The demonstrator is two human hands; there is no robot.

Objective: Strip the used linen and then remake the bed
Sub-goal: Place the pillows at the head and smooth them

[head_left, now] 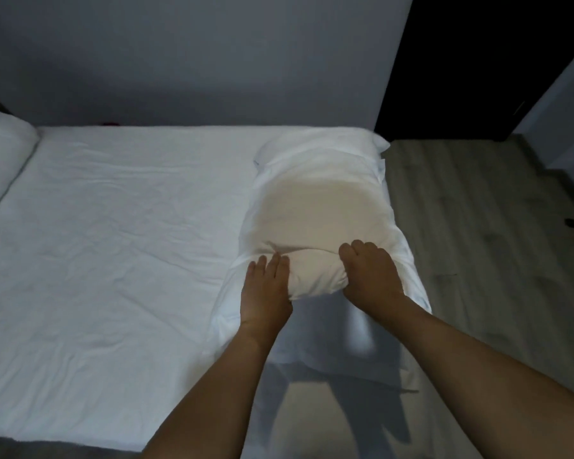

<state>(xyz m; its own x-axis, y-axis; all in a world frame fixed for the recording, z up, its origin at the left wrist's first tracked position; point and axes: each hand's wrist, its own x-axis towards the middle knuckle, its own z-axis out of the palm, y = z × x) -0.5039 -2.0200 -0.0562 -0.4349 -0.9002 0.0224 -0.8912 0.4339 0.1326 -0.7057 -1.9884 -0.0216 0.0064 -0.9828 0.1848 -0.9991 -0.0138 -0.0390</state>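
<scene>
At the far left a second pillow (pixel 0 154) is seen at the bed's edge, partly cut off by the frame. Beside it the white sheet (pixel 120 233) is spread over the mattress, lightly creased, with nothing laid on its middle. Further right the left hand (pixel 267 289) is laid on the near end of the pillow (pixel 315 207), its fingers straight and pressed against the cloth. The pillow is set lengthwise on the right part of the bed, its far end close to the wall (pixel 193 54). The pillowcase (pixel 408 270) is seen loose and slack around the near end, trailing toward the viewer. The right hand (pixel 370 273) is curled round the pillow's near end, cloth being bunched under its fingers.

The step is judged to be the fitting of the case over the filling. It is best done if the filling is pushed fully into the far corners, the slack is drawn evenly on both sides, and the open end is tucked flat.

To the right a grey wood-look floor (pixel 478 226) is seen, with a small dark round mark (pixel 570 222) on it, and a dark opening (pixel 478 61) beyond. The room is dimly lit.
</scene>
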